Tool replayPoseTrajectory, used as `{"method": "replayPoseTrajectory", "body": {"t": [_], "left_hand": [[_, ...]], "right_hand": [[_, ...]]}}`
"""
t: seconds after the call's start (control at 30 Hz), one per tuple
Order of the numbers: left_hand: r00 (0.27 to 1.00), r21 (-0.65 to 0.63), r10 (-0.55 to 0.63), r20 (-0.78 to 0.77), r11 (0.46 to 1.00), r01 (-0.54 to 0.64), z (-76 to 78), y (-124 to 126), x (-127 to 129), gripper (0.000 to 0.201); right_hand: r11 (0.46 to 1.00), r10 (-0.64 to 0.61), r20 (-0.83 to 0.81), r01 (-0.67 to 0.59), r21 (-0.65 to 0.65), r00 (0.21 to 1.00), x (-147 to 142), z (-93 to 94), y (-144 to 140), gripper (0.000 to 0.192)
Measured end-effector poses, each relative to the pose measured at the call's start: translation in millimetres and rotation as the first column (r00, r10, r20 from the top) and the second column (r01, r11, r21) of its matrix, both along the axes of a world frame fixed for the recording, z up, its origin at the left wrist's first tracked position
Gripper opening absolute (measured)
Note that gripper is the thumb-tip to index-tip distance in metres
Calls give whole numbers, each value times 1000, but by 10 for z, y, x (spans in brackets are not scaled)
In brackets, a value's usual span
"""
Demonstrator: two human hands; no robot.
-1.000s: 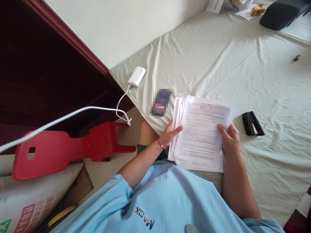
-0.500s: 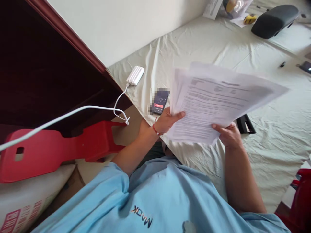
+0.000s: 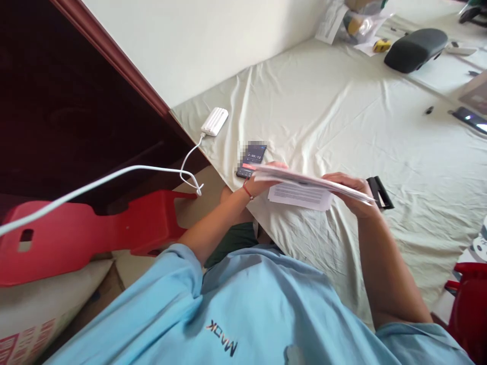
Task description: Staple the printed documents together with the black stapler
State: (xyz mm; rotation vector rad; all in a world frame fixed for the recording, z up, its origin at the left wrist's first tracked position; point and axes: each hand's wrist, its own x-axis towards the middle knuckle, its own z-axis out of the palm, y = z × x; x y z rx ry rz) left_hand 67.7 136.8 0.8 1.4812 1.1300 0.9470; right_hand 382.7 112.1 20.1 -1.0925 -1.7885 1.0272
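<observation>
1. A plain white wall point(image 3: 198, 45) stood behind the bed, lit by soft daylight.
2. A dark red wooden frame point(image 3: 110, 56) ran diagonally beside the wall, and the space left of it was very dark.
3. A pale green sheet point(image 3: 342, 116), much wrinkled, covered the bed.
4. A red plastic stool point(image 3: 87, 235) lay on its side on the beige floor point(image 3: 194, 208).

A white power bank point(image 3: 215, 121) lay near the corner of the sheet-covered bed point(image 3: 342, 111), its white cable point(image 3: 114, 177) trailing off over a red plastic stool point(image 3: 95, 235) tipped on its side. A phone point(image 3: 251, 159) with a lit screen rested near the bed's edge, a black stapler point(image 3: 379, 192) lay further right, and a dark cushion point(image 3: 414, 46) sat at the far end.
</observation>
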Motion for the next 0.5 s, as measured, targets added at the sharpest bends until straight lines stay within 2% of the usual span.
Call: {"method": "replayPoseTrajectory", "body": {"t": [0.03,0.1,0.2,0.27,0.33,0.4,0.5], "left_hand": [[999,1,13,-30,1000,-13,-4,-20,6,20],[999,8,33,-37,999,-32,36,-47,7,25],[997,34,-5,80,999,3,116,-44,-15,43],[982,4,-71,172,997,71,129,-38,-16,55],[961,-95,-85,264,989,113,99,-67,10,62],[926,-230,-36,376,964,130,36,-158,50,65],[872,-451,55,487,871,197,-90,-424,66,64]], "right_hand": [[1000,13,-31,-13,-2,999,-29,29,-9,35],[998,-63,-90,62,-16,994,-80,90,-32,35],[962,-269,-186,258,-85,945,-136,160,-52,37],[937,-337,-247,300,-177,908,-173,178,-57,38],[903,-374,-274,279,-327,886,-210,163,-81,41],[846,-393,-288,221,-485,873,-236,105,-162,50],[756,-368,-282,108,-646,886,-244,-45,-443,61]]}}
